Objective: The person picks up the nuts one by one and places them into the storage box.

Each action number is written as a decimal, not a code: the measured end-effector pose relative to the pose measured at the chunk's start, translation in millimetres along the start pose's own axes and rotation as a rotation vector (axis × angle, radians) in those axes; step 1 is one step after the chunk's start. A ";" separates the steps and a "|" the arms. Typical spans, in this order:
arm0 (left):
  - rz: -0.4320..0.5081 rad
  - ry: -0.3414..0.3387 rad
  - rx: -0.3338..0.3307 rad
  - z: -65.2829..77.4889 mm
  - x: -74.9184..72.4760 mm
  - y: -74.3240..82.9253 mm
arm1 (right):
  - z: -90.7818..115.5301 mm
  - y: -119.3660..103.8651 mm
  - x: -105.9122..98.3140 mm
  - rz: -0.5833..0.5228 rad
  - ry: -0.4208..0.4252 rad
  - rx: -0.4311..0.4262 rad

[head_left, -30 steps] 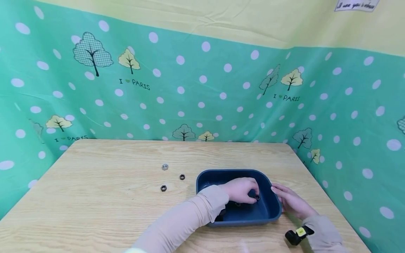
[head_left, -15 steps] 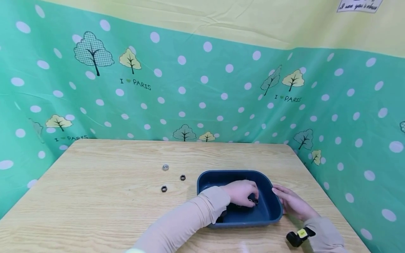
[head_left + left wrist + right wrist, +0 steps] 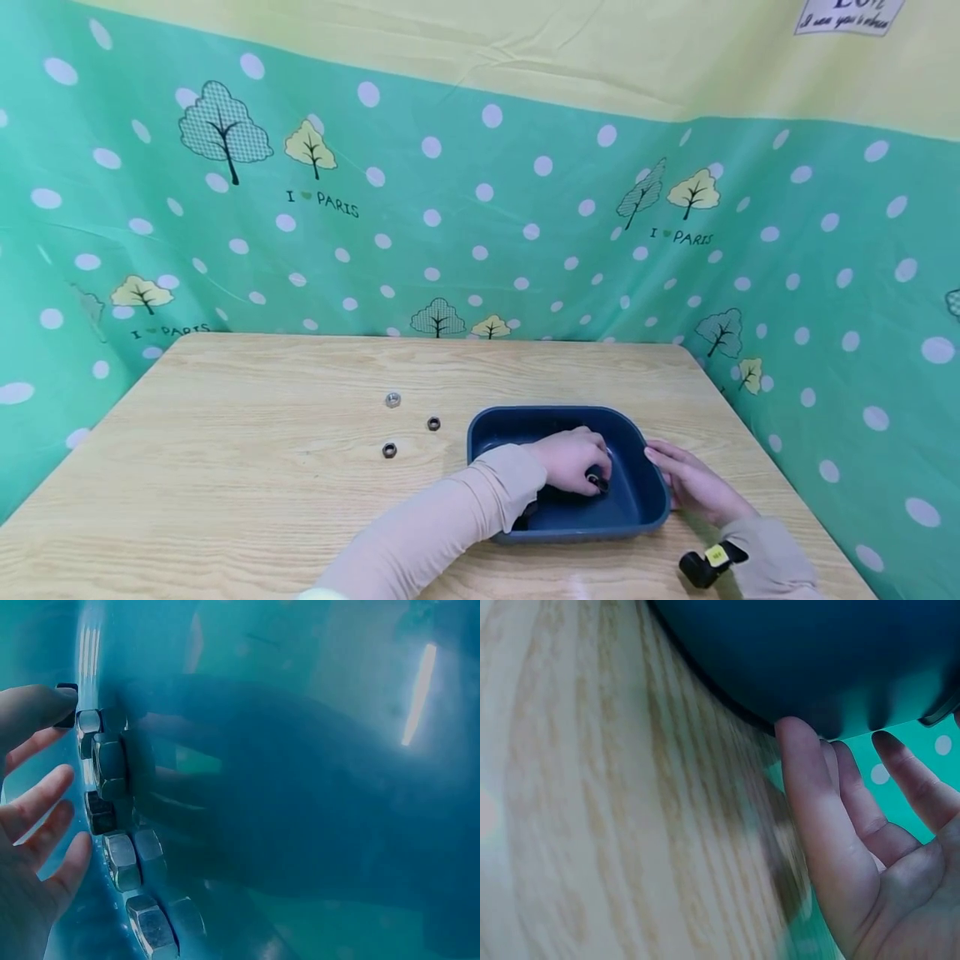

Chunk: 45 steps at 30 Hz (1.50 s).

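Note:
My left hand (image 3: pixel 573 461) reaches down into the dark blue plastic bin (image 3: pixel 558 533). Between thumb and a finger it pinches a black hex nut (image 3: pixel 68 688), while the other fingers spread out loosely. Several more nuts lie in a row along the bin's floor, among them a silver nut (image 3: pixel 152 928) and a dark nut (image 3: pixel 99 812). At the bin's right side my right hand (image 3: pixel 693 482) rests its fairly straight fingers against the outer wall. In the head view my left hand and sleeve cover part of the bin's inside.
Left of the bin, a silver nut (image 3: pixel 393 400) and two dark nuts, one nearer the bin (image 3: pixel 433 423), lie apart on the wooden table (image 3: pixel 247 467). A patterned green curtain (image 3: pixel 360 208) hangs behind and to the right.
The pinched nut has moved slightly toward the near side and left inside the bin, along with my left fingers. My right hand stays at the wall.

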<state>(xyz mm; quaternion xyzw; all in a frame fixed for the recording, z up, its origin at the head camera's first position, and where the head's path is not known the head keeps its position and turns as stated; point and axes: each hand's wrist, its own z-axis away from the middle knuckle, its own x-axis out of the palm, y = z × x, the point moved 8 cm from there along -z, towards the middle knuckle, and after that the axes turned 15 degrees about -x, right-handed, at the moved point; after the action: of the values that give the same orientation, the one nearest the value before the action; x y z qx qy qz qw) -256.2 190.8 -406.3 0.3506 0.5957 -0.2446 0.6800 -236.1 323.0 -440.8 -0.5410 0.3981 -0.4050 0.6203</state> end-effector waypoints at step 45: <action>0.035 -0.018 0.134 -3.2 10.3 4.9 | -0.5 0.7 -0.3 -0.041 -0.009 -0.022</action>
<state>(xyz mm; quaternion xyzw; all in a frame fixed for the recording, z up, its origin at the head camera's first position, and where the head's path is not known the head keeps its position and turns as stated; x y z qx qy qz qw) -252.8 197.2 -415.7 0.4036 0.5657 -0.2748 0.6645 -236.5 323.1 -441.5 -0.5575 0.3885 -0.4107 0.6080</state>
